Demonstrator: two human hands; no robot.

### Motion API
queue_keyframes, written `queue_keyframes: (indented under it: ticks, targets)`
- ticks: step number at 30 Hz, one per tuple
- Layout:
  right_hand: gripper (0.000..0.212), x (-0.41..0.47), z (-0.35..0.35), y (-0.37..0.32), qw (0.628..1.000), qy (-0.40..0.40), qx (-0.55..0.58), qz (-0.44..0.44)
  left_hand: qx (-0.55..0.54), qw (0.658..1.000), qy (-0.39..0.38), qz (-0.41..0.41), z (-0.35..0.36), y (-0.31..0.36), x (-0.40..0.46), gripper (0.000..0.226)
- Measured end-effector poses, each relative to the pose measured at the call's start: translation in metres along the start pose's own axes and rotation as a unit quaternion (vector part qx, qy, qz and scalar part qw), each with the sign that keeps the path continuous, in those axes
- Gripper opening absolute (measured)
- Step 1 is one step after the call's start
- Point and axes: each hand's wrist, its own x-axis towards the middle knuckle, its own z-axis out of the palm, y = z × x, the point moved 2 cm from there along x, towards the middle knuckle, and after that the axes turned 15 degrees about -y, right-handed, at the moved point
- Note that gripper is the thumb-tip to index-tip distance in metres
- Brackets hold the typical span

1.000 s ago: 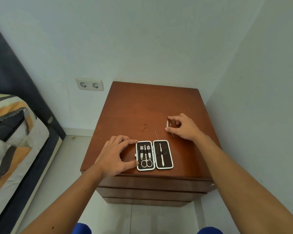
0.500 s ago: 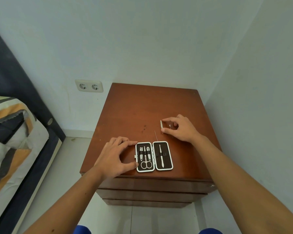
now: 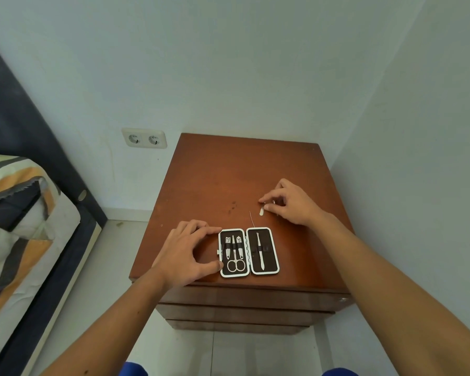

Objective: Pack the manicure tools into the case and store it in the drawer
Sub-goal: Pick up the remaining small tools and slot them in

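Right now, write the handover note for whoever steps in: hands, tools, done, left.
Left hand: open, bracing the left edge of the open case on the nightstand.
Right hand: pinch grip on a small white-tipped tool, behind the case.
Done: clippers and scissors strapped in the left half, one slim tool in the right.
Left: seat the pinched tool and the loose thin pin, shut the case, put it in a drawer; all drawers are closed.
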Motion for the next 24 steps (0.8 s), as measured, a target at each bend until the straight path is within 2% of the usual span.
queue_keyframes:
  ticks: [6, 13, 17, 21, 24]
  targets:
    - [0.003, -0.002, 0.001, -0.004, 1.000, 0.021, 0.003, -0.005, 0.000, 1.000, 0.007, 0.001, 0.001, 0.000, 0.000, 0.076]
    - [0.009, -0.005, 0.005, -0.008, 0.999, 0.033, 0.027, -0.003, 0.003, 1.000, 0.007, 0.000, 0.001, -0.001, 0.001, 0.076]
    - [0.011, -0.012, 0.002, -0.017, 0.995, 0.050, 0.087, -0.003, 0.002, 1.000, 0.006, 0.000, 0.001, -0.001, 0.000, 0.076]
    - [0.003, -0.024, -0.002, -0.032, 0.982, 0.022, 0.188, -0.027, 0.003, 1.000, 0.006, -0.001, 0.001, 0.000, 0.000, 0.076]
    - [0.007, -0.030, -0.001, -0.035, 0.964, -0.005, 0.261, -0.039, 0.005, 1.000, 0.003, -0.003, 0.001, -0.001, 0.001, 0.077]
